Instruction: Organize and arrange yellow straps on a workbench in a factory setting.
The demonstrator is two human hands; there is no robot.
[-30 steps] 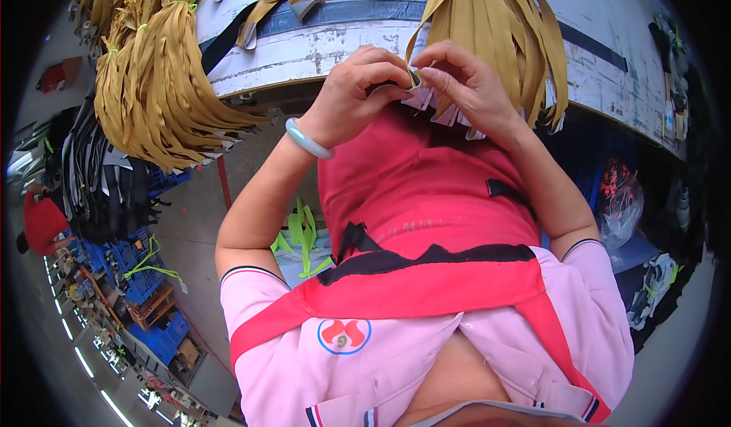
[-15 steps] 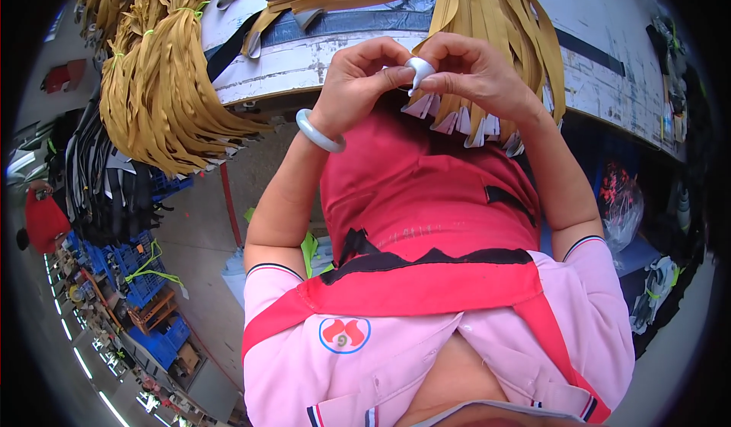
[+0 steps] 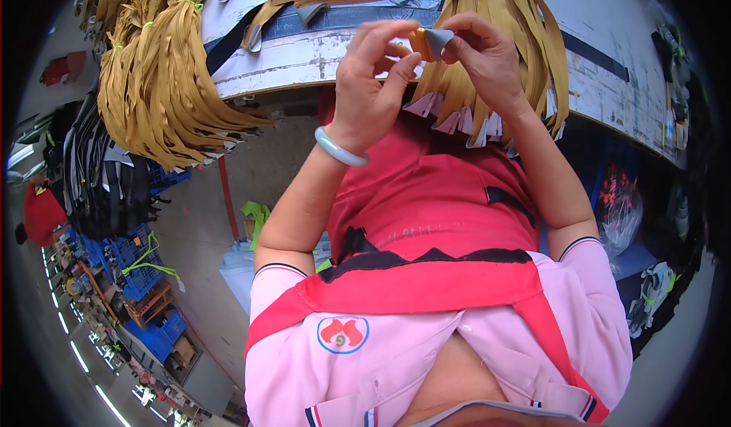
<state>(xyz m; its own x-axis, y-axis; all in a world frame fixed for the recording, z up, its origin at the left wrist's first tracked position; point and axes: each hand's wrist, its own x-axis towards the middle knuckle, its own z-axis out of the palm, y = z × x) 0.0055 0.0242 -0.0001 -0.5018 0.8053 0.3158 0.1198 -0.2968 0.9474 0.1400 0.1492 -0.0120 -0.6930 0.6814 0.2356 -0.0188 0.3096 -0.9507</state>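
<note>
My right hand [image 3: 481, 55] is closed in a pinch on the grey end of a mustard fabric strip [image 3: 437, 42], above the front edge of the table. To its left, my left hand [image 3: 373, 76] has its thumb apart from its fingers, and its slightly blurred fingertips reach the yellow part beside the grey end. A pale bangle [image 3: 340, 147] circles my left wrist. Just behind my hands, a bundle of mustard strips [image 3: 499, 15] hangs over the table edge, with whitish ends at the bottom.
The worn white table [image 3: 609, 84] has dark tape bands across it. More mustard strips [image 3: 164, 84] droop off its left side, with black strips [image 3: 106, 183] below. Blue crates [image 3: 137, 263] stand at left on the floor. A clear plastic bag [image 3: 623, 217] is at right.
A white, rounded piece was pinched between both hands; now a grey strip end shows in my right hand. The left hand has opened its fingers, and both hands have risen slightly.
</note>
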